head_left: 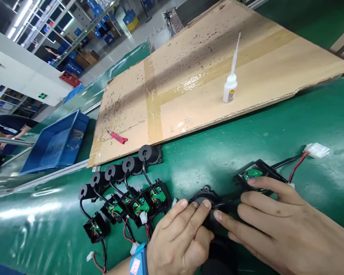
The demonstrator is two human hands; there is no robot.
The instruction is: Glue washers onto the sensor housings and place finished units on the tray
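Observation:
On the green bench, a round black plastic part (206, 192) lies beneath my hands, mostly covered. My left hand (185, 238), a blue band (140, 259) at its wrist, presses its closed fingers onto this part, the thumb tucked under. Spread out, my right hand (271, 219) reaches from the right; one fingertip is at the part's edge beside its cable. Another of its fingers rests over a black housing (259, 168) holding a green circuit board. Black and red wires run from that housing to a white connector (317, 150). Dark items below my hands are unclear.
Several similar assemblies stand at left: black round parts (146, 152) cabled to open board housings (159, 193). Behind lies a taped cardboard sheet (183, 110) bearing a white needle-tip bottle (230, 89) and a red-handled cutter (118, 137). A blue bin (55, 139) and another person (13, 126) are far left.

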